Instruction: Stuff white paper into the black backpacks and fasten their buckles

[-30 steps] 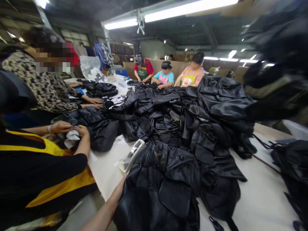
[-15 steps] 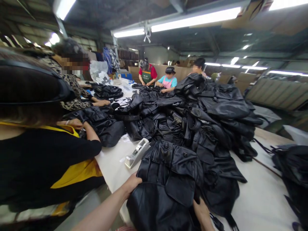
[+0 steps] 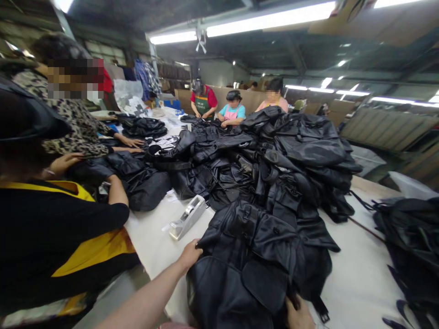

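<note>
At the near side of the table, the black bag is held at opposite edges by the left hand and right hand, flap-side up and not yet released, its handling seemingly unfinished, while more bags are heaped beyond.

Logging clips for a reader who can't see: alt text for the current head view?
Left hand and right hand hold opposite sides of a black bag on a pale table, with a tape dispenser to its left, a pile of black bags beyond and co-workers nearby.
</note>
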`<state>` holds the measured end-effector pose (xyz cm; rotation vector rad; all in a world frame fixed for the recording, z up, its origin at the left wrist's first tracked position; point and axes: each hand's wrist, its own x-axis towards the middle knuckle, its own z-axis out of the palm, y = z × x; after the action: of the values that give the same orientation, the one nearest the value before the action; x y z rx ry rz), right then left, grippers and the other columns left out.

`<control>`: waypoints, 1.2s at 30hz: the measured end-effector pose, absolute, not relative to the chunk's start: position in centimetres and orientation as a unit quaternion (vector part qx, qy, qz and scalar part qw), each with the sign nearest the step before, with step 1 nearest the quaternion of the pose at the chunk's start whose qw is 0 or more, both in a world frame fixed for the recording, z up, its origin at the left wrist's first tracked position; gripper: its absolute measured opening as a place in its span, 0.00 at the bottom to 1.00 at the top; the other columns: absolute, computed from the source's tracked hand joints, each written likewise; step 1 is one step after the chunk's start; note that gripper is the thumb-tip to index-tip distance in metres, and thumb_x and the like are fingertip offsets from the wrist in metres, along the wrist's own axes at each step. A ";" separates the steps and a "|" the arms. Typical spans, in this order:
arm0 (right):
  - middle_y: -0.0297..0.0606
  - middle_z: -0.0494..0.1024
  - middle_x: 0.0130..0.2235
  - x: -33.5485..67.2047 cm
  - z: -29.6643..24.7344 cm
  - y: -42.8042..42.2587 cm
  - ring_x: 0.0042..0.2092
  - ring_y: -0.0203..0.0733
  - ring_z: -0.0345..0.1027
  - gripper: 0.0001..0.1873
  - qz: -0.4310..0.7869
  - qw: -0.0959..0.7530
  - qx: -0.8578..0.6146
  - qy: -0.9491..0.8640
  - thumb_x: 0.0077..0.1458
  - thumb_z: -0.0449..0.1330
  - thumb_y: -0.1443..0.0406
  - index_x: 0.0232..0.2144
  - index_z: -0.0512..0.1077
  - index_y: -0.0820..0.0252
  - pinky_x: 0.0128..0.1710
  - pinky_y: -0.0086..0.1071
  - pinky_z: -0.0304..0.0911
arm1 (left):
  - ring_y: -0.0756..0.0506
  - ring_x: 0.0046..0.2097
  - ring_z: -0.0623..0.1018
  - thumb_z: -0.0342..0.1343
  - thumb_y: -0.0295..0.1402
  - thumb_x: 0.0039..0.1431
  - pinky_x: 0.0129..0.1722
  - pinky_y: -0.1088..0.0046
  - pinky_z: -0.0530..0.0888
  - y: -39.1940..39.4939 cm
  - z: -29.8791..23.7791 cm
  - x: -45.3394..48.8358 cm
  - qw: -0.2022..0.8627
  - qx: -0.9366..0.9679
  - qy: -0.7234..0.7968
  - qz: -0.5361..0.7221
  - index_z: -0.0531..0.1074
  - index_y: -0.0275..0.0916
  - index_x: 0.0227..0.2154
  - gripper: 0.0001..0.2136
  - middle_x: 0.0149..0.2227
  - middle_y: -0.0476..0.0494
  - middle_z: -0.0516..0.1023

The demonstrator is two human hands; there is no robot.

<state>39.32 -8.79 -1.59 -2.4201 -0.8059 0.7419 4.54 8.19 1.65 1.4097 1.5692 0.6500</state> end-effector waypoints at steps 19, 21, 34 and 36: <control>0.45 0.70 0.43 32.4 2.0 -8.4 0.35 0.49 0.70 0.41 0.346 0.450 -0.790 -0.233 0.36 0.61 0.47 0.51 0.58 0.58 0.32 0.38 0.66 | 0.40 0.55 0.65 0.53 0.31 0.52 0.56 0.54 0.57 0.0 2.1 7.5 0.160 0.881 0.439 0.069 0.64 0.43 0.50 0.20 0.53 0.41 0.67; 0.39 0.71 0.41 32.6 4.2 -8.0 0.30 0.42 0.69 0.40 0.416 0.527 -0.715 -0.194 0.35 0.64 0.51 0.51 0.58 0.54 0.25 0.32 0.65 | 0.40 0.55 0.65 0.53 0.31 0.53 0.56 0.55 0.57 -0.4 1.6 6.8 0.132 0.893 0.424 0.072 0.63 0.43 0.50 0.19 0.53 0.42 0.67; 0.28 0.67 0.26 38.2 7.1 -0.5 0.24 0.26 0.61 0.15 0.479 0.722 -0.495 0.063 0.34 0.64 0.72 0.30 0.70 0.62 0.17 0.18 0.55 | 0.44 0.56 0.64 0.49 0.32 0.57 0.57 0.59 0.56 -1.3 -0.8 4.1 0.102 0.914 0.374 0.124 0.61 0.47 0.52 0.19 0.54 0.47 0.67; 0.27 0.68 0.25 38.1 7.0 -1.4 0.23 0.26 0.60 0.19 0.484 0.705 -0.516 0.050 0.32 0.66 0.69 0.33 0.71 0.61 0.18 0.18 0.55 | 0.44 0.56 0.64 0.49 0.32 0.58 0.58 0.60 0.55 -1.3 -1.0 4.0 0.096 0.913 0.376 0.125 0.60 0.47 0.53 0.19 0.54 0.47 0.67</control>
<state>38.07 -1.38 6.98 -1.1475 0.1117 1.0765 4.01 -1.34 -0.96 2.7064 1.1132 0.3700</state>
